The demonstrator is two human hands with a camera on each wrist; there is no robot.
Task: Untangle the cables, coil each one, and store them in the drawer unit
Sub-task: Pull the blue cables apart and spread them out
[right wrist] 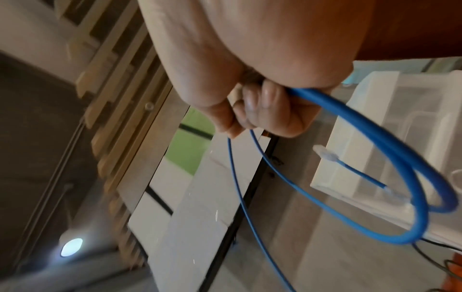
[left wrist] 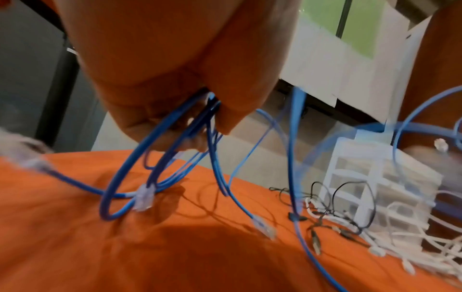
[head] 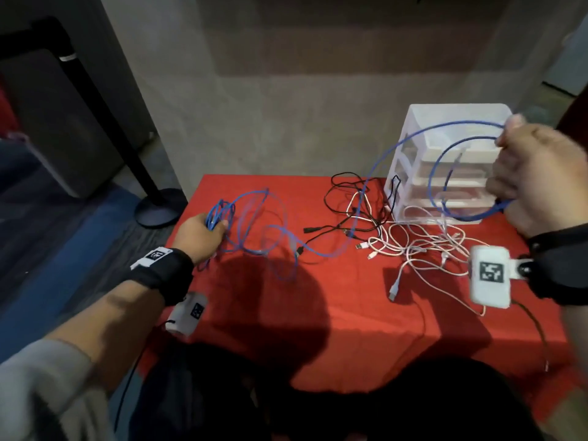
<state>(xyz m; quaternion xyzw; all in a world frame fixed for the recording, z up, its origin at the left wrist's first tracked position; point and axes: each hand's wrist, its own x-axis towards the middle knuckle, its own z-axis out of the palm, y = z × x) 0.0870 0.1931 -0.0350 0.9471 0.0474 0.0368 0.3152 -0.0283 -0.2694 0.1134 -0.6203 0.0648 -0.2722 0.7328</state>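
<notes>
Left grip [head: 199, 233] clutches blue cable [head: 254, 218] loops, blurred; right grip [head: 537, 173] pinches coil, fingertips hidden.

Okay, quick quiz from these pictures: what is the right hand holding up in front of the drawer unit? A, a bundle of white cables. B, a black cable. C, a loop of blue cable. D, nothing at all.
C: the right hand grips a loop of blue cable raised in front of the drawer unit, while the white cables and the black cable lie on the red tablecloth.

No legible text or labels.
</notes>
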